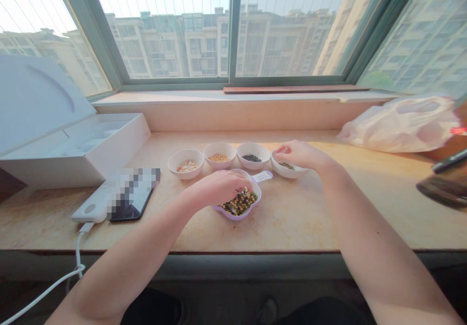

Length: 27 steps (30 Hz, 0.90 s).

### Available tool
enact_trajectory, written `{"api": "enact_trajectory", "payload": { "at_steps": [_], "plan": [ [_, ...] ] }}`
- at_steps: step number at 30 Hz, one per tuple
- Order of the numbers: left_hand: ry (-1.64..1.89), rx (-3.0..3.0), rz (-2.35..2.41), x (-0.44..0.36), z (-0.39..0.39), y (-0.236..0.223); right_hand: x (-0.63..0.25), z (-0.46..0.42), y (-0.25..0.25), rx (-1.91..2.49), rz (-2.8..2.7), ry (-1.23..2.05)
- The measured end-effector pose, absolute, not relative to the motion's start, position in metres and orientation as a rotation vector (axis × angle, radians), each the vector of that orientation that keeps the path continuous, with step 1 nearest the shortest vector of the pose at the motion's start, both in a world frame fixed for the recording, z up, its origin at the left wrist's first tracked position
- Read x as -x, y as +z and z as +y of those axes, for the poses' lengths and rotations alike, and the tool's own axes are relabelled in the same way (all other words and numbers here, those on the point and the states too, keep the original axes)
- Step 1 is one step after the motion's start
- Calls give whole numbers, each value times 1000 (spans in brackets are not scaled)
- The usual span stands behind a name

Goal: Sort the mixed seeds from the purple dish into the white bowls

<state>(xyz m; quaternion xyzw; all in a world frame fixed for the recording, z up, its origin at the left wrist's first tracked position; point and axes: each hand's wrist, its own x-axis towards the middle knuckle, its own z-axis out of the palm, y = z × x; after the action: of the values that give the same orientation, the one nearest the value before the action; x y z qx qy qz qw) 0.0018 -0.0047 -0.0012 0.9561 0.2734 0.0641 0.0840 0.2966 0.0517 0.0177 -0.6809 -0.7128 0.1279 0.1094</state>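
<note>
One scalloped white dish (233,216) with purple rim, near the middle of the stone window sill (292,223), holds a mixed heap of beans and seeds (236,203); its one labelled handle (262,176) points away and rightward, long axis running near-left to far-right. Left hand (219,188) over the heap: fingers pressed together, tips down at the beans; pinch cannot be told. Right hand (301,153): fingers together, lightly curled, at the small white bowl (288,173) of green seeds; contact unclear. Three more small white bowls stand behind the dish: sliced nuts (186,173), yellow grains (219,164), black seeds (253,163). Sill, left: one open white box (116,142), one white power bank (89,208) with cable (77,254), one phone (133,208), partly blurred. Right: one plastic bag (401,125).
</note>
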Motion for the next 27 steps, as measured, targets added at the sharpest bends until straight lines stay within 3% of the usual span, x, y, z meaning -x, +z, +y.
{"api": "enact_trajectory", "payload": {
  "at_steps": [8, 15, 17, 23, 27],
  "plan": [
    [182, -2889, 779, -1, -7, 1, -293, 48, 20, 2022, -2065, 339],
    [514, -2789, 849, 0, 2, -1, -279, 43, 22, 1847, -1986, 178],
    [657, -2755, 983, 1, 3, -1, -267, 36, 24, 1659, -1995, 299],
    [1002, -2631, 1095, 0, 6, -1, -226, 12, 21, 1241, -2087, 1120],
    [1070, -2615, 1036, -1, 6, -2, -213, 11, 10, 1094, -2012, 1286]
  ]
}}
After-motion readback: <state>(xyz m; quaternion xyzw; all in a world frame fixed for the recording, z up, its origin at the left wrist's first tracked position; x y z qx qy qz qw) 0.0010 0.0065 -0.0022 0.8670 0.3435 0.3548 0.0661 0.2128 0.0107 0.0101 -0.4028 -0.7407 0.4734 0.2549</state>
